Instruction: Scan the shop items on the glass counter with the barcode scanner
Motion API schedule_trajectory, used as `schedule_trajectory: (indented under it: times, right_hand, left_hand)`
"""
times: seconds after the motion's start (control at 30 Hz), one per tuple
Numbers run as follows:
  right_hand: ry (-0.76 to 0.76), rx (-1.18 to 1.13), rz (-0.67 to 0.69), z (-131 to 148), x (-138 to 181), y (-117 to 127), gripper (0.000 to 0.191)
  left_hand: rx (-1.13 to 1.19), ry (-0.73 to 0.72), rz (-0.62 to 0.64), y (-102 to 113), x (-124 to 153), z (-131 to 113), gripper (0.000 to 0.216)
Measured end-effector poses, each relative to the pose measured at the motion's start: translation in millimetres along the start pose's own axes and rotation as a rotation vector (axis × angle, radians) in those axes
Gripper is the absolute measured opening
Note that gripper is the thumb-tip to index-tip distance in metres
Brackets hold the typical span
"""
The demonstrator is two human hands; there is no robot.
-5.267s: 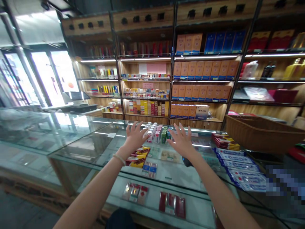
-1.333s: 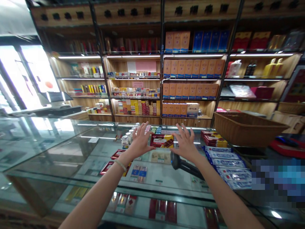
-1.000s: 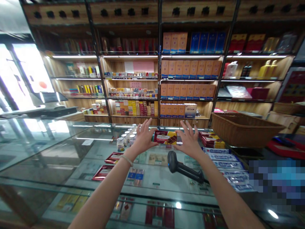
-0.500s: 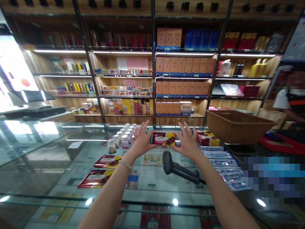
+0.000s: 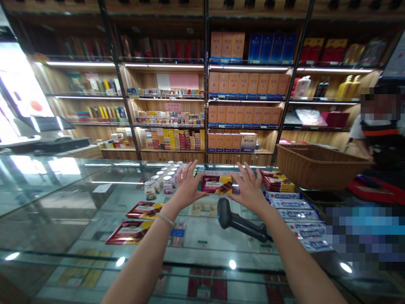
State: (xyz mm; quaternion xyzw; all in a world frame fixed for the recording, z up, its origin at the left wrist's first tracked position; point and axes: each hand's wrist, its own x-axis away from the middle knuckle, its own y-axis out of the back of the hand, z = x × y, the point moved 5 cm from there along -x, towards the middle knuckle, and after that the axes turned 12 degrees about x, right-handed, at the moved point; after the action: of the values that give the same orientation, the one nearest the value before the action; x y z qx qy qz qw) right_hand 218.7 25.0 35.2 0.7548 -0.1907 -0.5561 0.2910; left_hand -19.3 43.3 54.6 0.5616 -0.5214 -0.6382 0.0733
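A red-and-yellow chocolate bar (image 5: 217,185) is held up between my two hands over the far part of the glass counter. My left hand (image 5: 189,183) has it by the left end, thumb at the lower edge and index finger at the upper, other fingers spread. At the right end my right hand (image 5: 247,188) grips it the same way. Below it lies a black barcode scanner (image 5: 242,221). Two more chocolate bars, a nearer pack (image 5: 128,232) and a farther pack (image 5: 144,210), rest left of my left forearm.
Several small lidded jars (image 5: 167,184) stand left of my left hand. Right are a stack of chocolate bars (image 5: 278,181), a row of blue-and-white packs (image 5: 299,214) and a brown basket (image 5: 319,166). A person (image 5: 379,131) stands beyond, before stocked shelves (image 5: 247,103).
The view has shifted slightly, and the counter goods sit a little higher and further right in it. The chocolate bar has kept its place between my hands.
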Motion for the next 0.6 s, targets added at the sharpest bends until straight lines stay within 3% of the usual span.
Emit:
schedule_trajectory:
  times: [0.6]
  right_hand:
    - [-0.010,-0.022,-0.053,10,-3,12,0.059]
  left_hand:
    - [-0.051,0.022,-0.033,0,2,3,0.073]
